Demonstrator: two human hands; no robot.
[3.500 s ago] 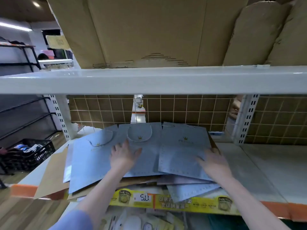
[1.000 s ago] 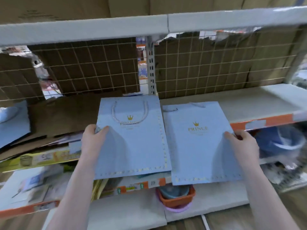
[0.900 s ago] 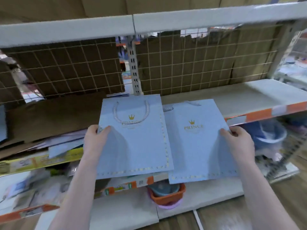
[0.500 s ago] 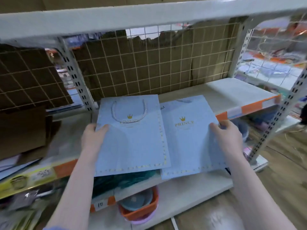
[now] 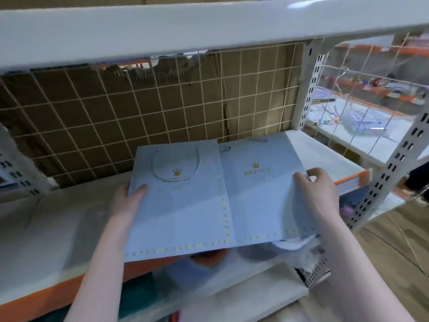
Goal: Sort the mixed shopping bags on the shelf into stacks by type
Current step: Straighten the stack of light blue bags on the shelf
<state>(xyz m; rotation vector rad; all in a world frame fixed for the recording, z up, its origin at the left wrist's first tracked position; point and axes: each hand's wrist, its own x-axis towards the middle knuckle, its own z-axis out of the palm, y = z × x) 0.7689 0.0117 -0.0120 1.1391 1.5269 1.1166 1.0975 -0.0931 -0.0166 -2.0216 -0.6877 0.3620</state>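
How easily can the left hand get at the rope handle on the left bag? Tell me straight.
Probably not as things stand: the left hand holds the left bag by its edge, so its grip is taken. The rope handle itself lies uncovered on top.

Gold "PRINCE", apparently, under a crown on the right blue bag (image 5: 260, 194).

Two bags side by side, edges touching, over the shelf (image 5: 69, 219) front edge: left bag (image 5: 178, 205), right bag (image 5: 262, 194). Left hand (image 5: 130, 201) at left bag's left edge, right hand (image 5: 318, 194) at right bag's right edge. Wire grid (image 5: 139, 112) behind, cardboard (image 5: 253, 94) behind grid.
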